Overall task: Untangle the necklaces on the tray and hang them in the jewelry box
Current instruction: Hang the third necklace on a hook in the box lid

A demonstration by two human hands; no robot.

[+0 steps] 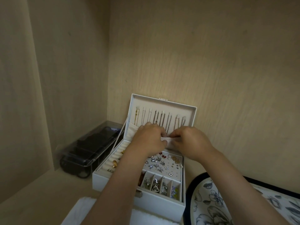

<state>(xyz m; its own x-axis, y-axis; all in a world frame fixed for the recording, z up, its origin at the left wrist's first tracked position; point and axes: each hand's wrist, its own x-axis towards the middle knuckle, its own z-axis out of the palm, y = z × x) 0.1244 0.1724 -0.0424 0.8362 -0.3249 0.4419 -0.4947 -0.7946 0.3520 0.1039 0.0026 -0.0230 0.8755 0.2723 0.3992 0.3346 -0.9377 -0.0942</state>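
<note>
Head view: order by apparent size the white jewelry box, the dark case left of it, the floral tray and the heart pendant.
1. white jewelry box
2. dark case, set farther back, so its true size may be closer
3. heart pendant, smallest by far
Unranked: floral tray, mostly out of frame.

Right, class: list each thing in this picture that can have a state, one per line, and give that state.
Jewelry box: open, lid standing upright.
Necklaces: hanging from hooks inside the lid.
Lid pocket: top edge pinched by both hands.
Left hand: fingers curled on the pocket edge.
Right hand: fingers curled on the pocket edge.
Clear plastic case: lid closed.
</note>
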